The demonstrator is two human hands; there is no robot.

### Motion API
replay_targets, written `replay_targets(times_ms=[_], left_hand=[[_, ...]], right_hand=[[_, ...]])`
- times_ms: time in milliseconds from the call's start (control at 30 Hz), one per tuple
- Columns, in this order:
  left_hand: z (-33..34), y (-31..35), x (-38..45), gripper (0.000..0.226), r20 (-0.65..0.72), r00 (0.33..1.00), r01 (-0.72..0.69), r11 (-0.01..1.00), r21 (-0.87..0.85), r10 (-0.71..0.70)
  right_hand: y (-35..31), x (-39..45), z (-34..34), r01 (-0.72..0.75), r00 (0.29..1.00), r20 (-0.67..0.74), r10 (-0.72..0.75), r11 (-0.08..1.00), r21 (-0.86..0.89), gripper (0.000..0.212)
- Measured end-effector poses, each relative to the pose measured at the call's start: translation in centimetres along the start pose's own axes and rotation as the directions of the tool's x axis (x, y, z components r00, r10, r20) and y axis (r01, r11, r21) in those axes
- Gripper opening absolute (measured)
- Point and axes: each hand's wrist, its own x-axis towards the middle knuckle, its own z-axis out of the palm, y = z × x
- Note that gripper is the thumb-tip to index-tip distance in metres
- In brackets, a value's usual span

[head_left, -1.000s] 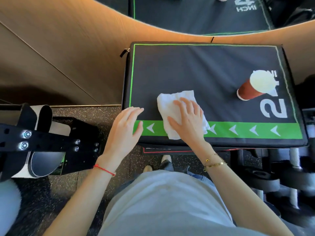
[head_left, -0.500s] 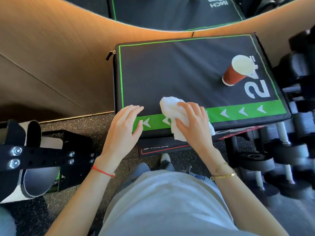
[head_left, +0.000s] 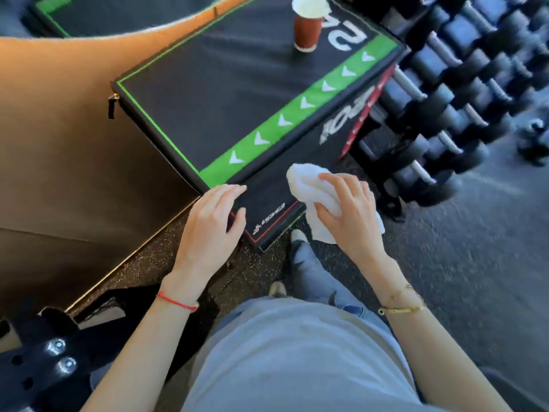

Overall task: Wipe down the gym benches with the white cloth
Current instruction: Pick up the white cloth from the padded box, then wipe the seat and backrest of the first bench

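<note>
Head view shows me the white cloth [head_left: 309,191] bunched into a soft, crumpled wad, its folds bright against the dark box. It sits under my right hand [head_left: 350,215], whose fingers curl over it and pinch it against the palm, with a loose tail of fabric hanging out below the wrist side. The cloth presses on the black front face of the padded gym bench [head_left: 225,84], just below the green stripe with white arrowheads and near the corner edged in red piping. My left hand [head_left: 211,227] rests at the near left corner of that bench, fingers together and only lightly bent, holding nothing, fingertips touching the top edge. A red string bracelet [head_left: 176,301] circles the left wrist and a gold bracelet [head_left: 402,306] the right. Far across the top stands a red paper cup [head_left: 307,31] with a white lid, upright. A rack of dumbbells [head_left: 463,93] lies to the right, blurred.
</note>
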Motion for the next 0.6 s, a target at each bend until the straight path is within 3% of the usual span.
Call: replay_targets(times_ms=[267,600], left_hand=[[1.0,3.1,-5.5,0.037,0.178,0.971,-0.151,0.987,-0.057,0.159],[4.6,11.1,-12.4,0.033,0.264,0.893,-0.342,0.931,-0.125,0.364]], right_hand=[[0.0,-12.7,-2.1,-0.243,0.961,-0.134,0.240,0.970,-0.002,0.042],[3.8,-28.3,-5.2,-0.435,0.868,-0.260,0.424,0.900,0.015,0.042]])
